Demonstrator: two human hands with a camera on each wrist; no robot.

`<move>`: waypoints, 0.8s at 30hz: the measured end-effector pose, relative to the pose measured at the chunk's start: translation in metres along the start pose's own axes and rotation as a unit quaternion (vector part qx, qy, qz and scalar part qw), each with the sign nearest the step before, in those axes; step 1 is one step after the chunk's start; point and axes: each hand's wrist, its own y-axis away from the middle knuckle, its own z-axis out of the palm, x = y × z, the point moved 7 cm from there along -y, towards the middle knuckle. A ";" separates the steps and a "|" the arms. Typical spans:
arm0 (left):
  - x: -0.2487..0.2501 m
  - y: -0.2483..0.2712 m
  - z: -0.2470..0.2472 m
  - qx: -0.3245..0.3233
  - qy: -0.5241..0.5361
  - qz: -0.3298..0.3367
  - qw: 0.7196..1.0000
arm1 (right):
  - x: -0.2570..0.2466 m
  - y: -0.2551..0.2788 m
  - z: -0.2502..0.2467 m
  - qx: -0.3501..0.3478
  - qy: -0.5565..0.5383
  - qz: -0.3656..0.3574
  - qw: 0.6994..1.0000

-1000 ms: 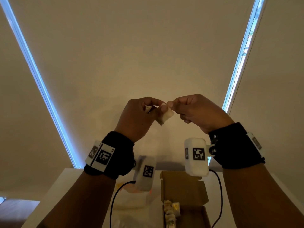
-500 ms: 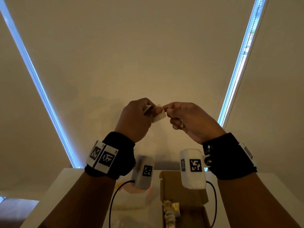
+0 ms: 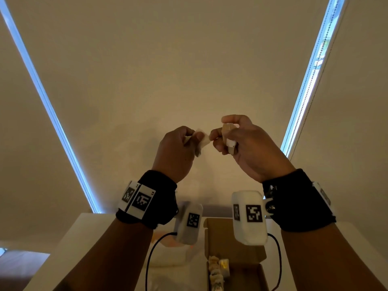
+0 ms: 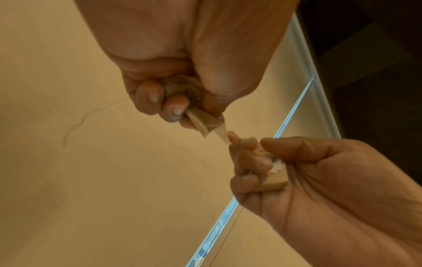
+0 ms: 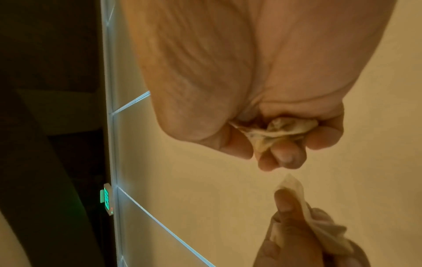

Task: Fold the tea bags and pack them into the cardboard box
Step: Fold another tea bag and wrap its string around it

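You pinch a tea bag (image 3: 201,139) in your left hand (image 3: 176,152) while your right hand (image 3: 245,143) clutches another crumpled bag (image 3: 228,135), above the cardboard box (image 3: 231,248)

Both forearms are bare, each wrist wrapped in a wide black band (image 3: 156,198). The left band carries white tags printed with black square-code markers. A white rounded camera block (image 3: 248,216) with similar markers hangs under each wrist, the right one fixed by a small metal bracket with screws. Thin black cables (image 3: 151,255) trail downward.
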 end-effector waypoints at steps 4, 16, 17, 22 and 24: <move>-0.006 -0.001 -0.001 0.054 0.047 -0.024 0.997 | 0.002 0.002 0.002 0.011 -0.002 0.004 1.000; -0.016 0.008 0.017 0.080 0.209 -0.083 0.971 | 0.016 0.003 0.003 -0.005 0.037 0.052 0.998; -0.015 0.009 0.019 0.079 0.227 -0.088 0.967 | 0.018 0.001 0.002 0.015 0.025 0.058 0.998; -0.009 0.012 0.024 0.064 0.284 -0.102 0.951 | 0.026 -0.003 -0.004 0.061 -0.036 0.059 0.996; -0.007 0.014 0.024 0.052 0.296 -0.107 0.948 | 0.024 -0.003 -0.005 0.062 -0.018 0.054 0.996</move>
